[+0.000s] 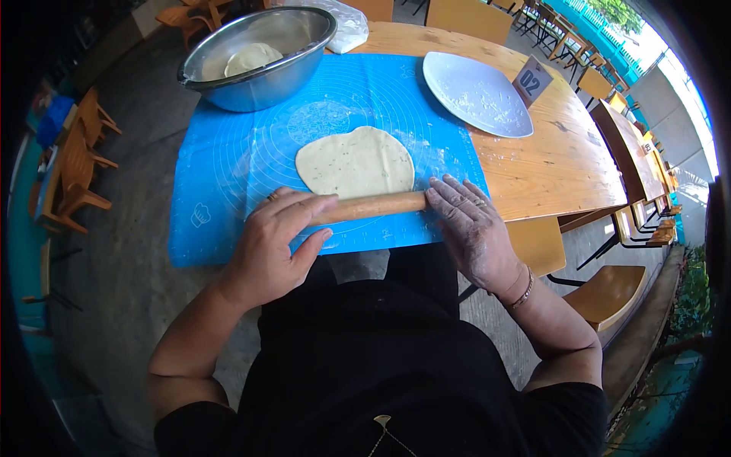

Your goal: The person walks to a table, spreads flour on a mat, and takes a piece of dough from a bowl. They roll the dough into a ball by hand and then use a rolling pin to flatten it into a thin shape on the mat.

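A wooden rolling pin (373,208) lies across the near edge of a flat, speckled sheet of dough (356,162). The dough rests on a blue silicone baking mat (251,221) dusted with flour. My left hand (276,240) is on the pin's left end, fingers over the wood and thumb apart on the near side. On the right end is my right hand (470,228), its floury fingers laid over the pin and its thumb hidden. Both hands hold the pin level, and their fingers cover its ends.
A steel bowl (304,65) with a lump of dough (253,59) stands at the mat's far left corner. A floury white plate (487,103) sits at the right beside a "02" number card (532,79). Behind is a clear plastic bag (346,27). Chairs surround the wooden table (548,171).
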A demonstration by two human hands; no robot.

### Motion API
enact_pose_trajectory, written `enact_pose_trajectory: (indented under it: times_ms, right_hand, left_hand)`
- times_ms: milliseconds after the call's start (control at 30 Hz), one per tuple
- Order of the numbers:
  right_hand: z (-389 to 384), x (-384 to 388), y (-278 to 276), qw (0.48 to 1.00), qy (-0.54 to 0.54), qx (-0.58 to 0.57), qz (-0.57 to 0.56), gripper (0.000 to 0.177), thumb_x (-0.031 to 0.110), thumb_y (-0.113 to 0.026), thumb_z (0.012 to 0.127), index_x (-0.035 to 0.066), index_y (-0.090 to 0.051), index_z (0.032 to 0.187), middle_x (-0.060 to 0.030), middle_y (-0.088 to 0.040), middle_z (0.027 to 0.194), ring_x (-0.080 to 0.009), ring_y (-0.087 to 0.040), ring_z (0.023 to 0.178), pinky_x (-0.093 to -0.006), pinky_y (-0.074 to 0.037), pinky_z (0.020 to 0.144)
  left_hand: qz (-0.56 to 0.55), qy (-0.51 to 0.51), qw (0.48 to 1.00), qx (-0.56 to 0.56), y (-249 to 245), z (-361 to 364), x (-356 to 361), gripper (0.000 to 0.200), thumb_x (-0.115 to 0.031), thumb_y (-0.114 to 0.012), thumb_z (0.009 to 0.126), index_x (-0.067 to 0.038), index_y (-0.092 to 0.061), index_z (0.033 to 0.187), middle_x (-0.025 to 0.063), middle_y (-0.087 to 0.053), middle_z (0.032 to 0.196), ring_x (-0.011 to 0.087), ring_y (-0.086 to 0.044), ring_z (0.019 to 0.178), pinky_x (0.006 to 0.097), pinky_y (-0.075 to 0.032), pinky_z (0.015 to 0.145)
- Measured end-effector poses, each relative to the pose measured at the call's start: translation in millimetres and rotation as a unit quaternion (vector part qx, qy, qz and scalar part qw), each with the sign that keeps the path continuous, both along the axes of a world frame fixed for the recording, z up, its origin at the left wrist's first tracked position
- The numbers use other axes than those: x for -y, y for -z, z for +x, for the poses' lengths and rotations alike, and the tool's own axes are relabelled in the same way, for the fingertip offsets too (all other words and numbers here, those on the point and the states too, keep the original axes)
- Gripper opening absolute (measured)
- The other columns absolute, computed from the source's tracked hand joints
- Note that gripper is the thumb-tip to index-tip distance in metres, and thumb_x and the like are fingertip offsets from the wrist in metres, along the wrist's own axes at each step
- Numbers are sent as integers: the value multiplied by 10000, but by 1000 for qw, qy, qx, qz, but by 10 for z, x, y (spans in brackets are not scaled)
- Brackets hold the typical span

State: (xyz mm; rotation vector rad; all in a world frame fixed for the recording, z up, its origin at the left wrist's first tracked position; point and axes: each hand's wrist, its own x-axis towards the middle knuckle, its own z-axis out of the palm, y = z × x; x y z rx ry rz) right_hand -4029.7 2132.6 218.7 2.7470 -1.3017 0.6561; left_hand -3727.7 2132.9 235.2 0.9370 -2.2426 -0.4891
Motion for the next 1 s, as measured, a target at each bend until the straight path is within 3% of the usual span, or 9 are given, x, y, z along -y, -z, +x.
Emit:
enact_pose_trajectory:
  times_ms: [33,67,133,333,533,733,833,933,1000]
  right_hand:
    - [-27,24,-9,999,-29,28,-16,464,-18,-653,789,22,-577,1245,-176,-575,1295,-356,-538,1209,-450,-410,1033]
    - [-9,29,-38,999,-29,27,-18,464,-18,-653,789,22,-577,1245,-176,-575,1295,-356,-538,1209,-450,-410,1033]
    - [61,40,-103,996,14,92,3,346,-41,-652,784,15,-634,1125,-147,-645,1094,-338,-613,1027,-419,-482,914]
    - [85,177,-262,987,-4,145,66,251,-43,-630,786,24,-644,1027,-127,-590,890,-327,-587,868,-411,-484,781]
    - [313,735,-319,980,-39,193,0,214,-24,-645,785,20,-660,994,-134,-590,922,-330,-597,839,-388,-500,756]
    - [393,1066,-18,989,-17,135,55,209,-2,-653,760,27,-682,965,-149,-604,909,-338,-581,929,-411,-490,852]
    - [364,1129,-182,996,-48,77,17,172,105,-622,819,21,-695,949,-162,-627,987,-344,-570,963,-427,-474,875]
    - [449,1364,-296,992,-25,97,71,301,267,-550,907,15,-710,939,-169,-645,1079,-345,-564,949,-435,-450,912]
    - [515,1544,-219,994,73,26,80,522,456,-420,975,25,-687,1101,-235,-576,1246,-396,-529,1115,-466,-388,1024]
  left_hand:
    - [-54,-46,997,-5,6,-26,20,329,4,-684,791,28,-645,1116,169,-652,1093,313,-600,1006,384,-464,870]
    - [-56,-46,997,-6,30,-17,51,329,4,-684,791,28,-645,1116,169,-652,1093,313,-600,1006,384,-464,870]
    - [-68,-34,996,44,71,27,105,298,9,-711,757,20,-653,1049,146,-628,991,311,-582,906,393,-458,825]
    - [-74,-29,996,44,-41,56,91,295,12,-707,751,23,-650,1041,139,-613,965,303,-579,903,390,-460,815]
    - [-132,-84,985,67,-298,258,535,291,33,-682,763,24,-653,1052,132,-615,965,291,-581,904,383,-465,826]
    - [-71,-83,989,102,79,360,793,212,-12,-675,796,28,-667,1004,133,-621,959,284,-583,913,374,-466,830]
    - [-17,-66,989,130,-81,342,803,177,-66,-646,859,25,-665,1010,130,-614,950,282,-578,922,374,-463,841]
    - [32,-81,991,99,-55,288,1044,209,-146,-588,932,21,-650,1042,131,-606,974,286,-566,949,380,-447,868]
    - [8,-94,990,108,40,201,1157,277,-204,-535,964,14,-622,1112,141,-591,1052,290,-546,1015,389,-423,918]
